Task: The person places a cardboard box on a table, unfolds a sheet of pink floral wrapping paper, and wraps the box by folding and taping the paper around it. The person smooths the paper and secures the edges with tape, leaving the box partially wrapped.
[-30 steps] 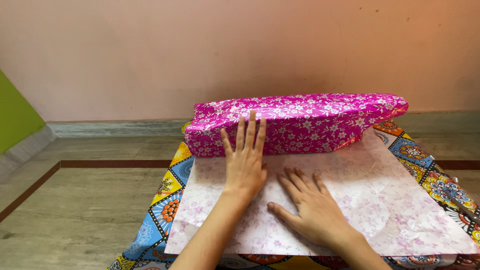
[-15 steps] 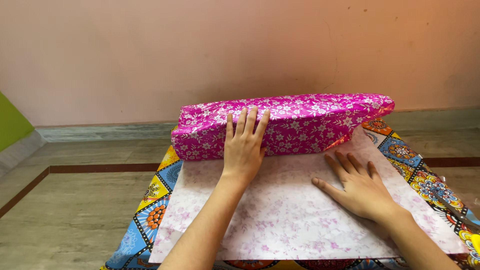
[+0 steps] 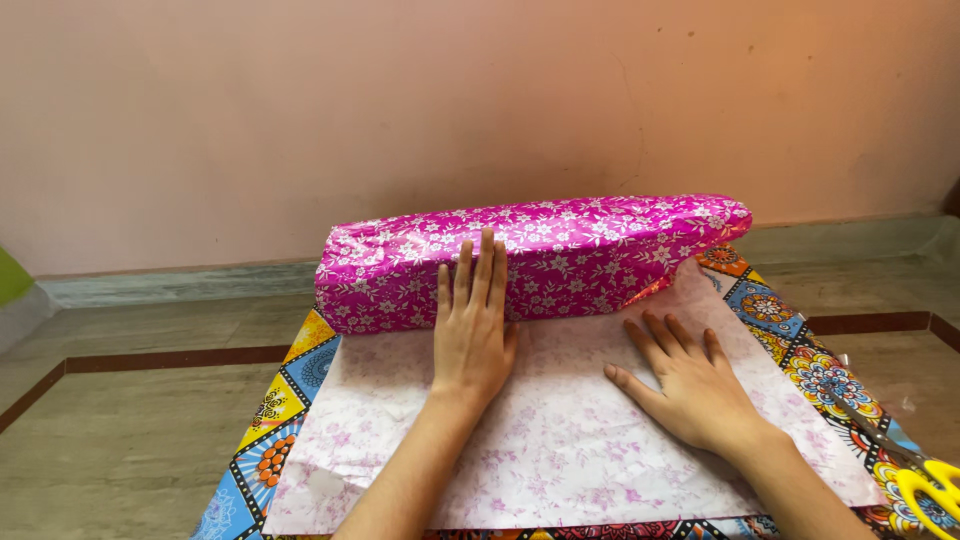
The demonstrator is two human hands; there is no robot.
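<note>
One wrapped parcel (image 3: 560, 255), magenta foil with white flowers, lay lengthwise across the far edge of one pale floral paper sheet (image 3: 560, 450). One patterned tablecloth (image 3: 300, 370) showed beneath. One pair of yellow-handled scissors (image 3: 915, 475) sat at the right edge, well apart from both hands. Two hands were in view. Left hand (image 3: 472, 335): flat, fingers extended, fingertips up against the parcel's near side, palm on the sheet, gripping nothing. Right hand (image 3: 690, 385): spread flat on the sheet just short of the parcel, which lay beyond its fingertips; nothing grasped.
</note>
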